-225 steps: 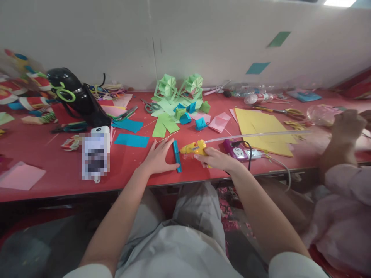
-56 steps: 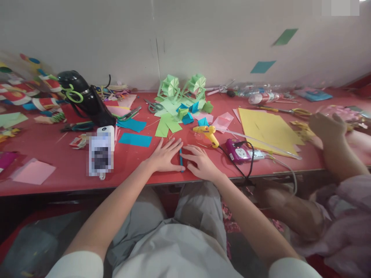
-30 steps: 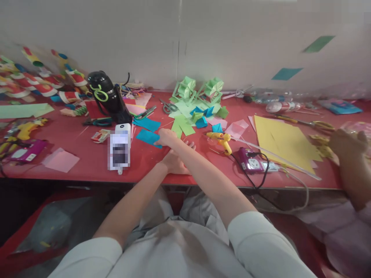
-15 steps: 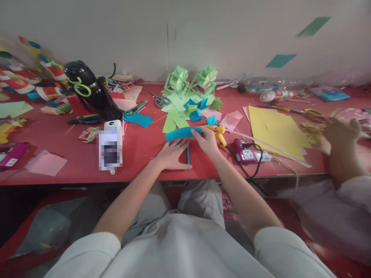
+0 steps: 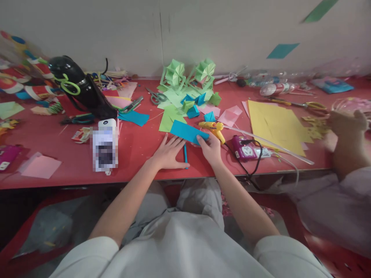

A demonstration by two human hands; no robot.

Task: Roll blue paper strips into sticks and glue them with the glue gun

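A strip of blue paper (image 5: 187, 131) is pinched at its right end by my right hand (image 5: 210, 148), thumb on top. My left hand (image 5: 169, 153) lies flat on the red table with its fingers spread, just below the strip's left part. Beside my left thumb is a thin rolled blue paper stick (image 5: 186, 154), standing out against the red surface. Just beyond my right hand lies a yellow glue gun (image 5: 216, 128). Small folded blue paper pieces (image 5: 193, 112) and green paper (image 5: 171, 119) are behind the strip.
Two green folded-paper models (image 5: 175, 72) stand by the wall. To the left are a black bottle (image 5: 78, 87) and a phone (image 5: 104, 150). Yellow sheets (image 5: 275, 125) and a purple power socket (image 5: 244, 148) with cables are on the right. A co-worker's hand (image 5: 349, 131) rests at far right.
The blue strip, held by my right hand, has turned so its left end points up and away, and it looks flatter. My left hand stays spread on the table; the view has shifted slightly.
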